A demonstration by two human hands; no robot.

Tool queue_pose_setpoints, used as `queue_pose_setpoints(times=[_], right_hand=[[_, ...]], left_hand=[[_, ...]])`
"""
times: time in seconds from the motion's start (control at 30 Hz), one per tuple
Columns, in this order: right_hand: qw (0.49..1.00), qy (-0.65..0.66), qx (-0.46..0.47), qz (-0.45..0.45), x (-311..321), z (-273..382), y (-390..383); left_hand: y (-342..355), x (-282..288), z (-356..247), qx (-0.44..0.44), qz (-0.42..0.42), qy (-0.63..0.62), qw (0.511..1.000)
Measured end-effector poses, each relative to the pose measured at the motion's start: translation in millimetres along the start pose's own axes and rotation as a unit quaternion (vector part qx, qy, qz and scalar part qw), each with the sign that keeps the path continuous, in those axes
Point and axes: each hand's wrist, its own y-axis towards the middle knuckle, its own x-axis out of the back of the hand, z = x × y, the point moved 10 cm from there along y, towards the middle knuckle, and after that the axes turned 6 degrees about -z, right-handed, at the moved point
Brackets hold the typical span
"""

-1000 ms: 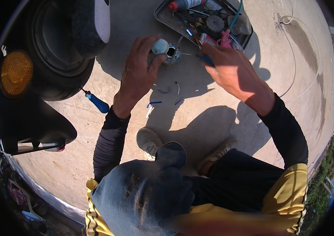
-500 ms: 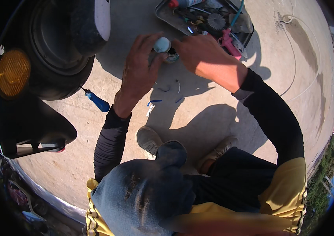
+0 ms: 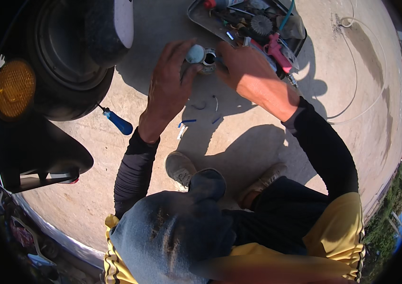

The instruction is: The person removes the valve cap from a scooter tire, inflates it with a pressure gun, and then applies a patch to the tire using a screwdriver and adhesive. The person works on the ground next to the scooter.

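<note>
My left hand is closed around a small round container, its thumb and fingers also on a pale blue round cap. The container's dark round mouth faces up, just right of the cap. My right hand is beside the mouth, fingers curled with thumb and forefinger close to the rim. What lies between those fingertips is hidden. Below the hands, small blue and white scraps lie on the concrete.
A dark tray of tools and parts stands beyond my hands, with a pink-handled tool and a toothed metal disc. On the left, a blue-handled screwdriver rests by a vehicle tire. A pale hose curves along the right.
My right hand has shifted slightly right, off the container's mouth, so the dark opening now shows. My left hand stays nearly still with the container and cap.
</note>
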Motion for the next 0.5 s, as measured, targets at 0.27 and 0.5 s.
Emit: queue_pose_setpoints(times=[0.27, 0.5], right_hand=[[0.991, 0.092, -0.055, -0.078, 38.3, -10.9, -26.9], [0.981, 0.122, -0.104, -0.108, 46.3, -23.7, -46.1]], left_hand=[[-0.3, -1.6, 0.4, 0.005, -0.012, -0.022, 1.000], [-0.5, 0.6, -1.3, 0.023, -0.013, -0.028, 0.999]])
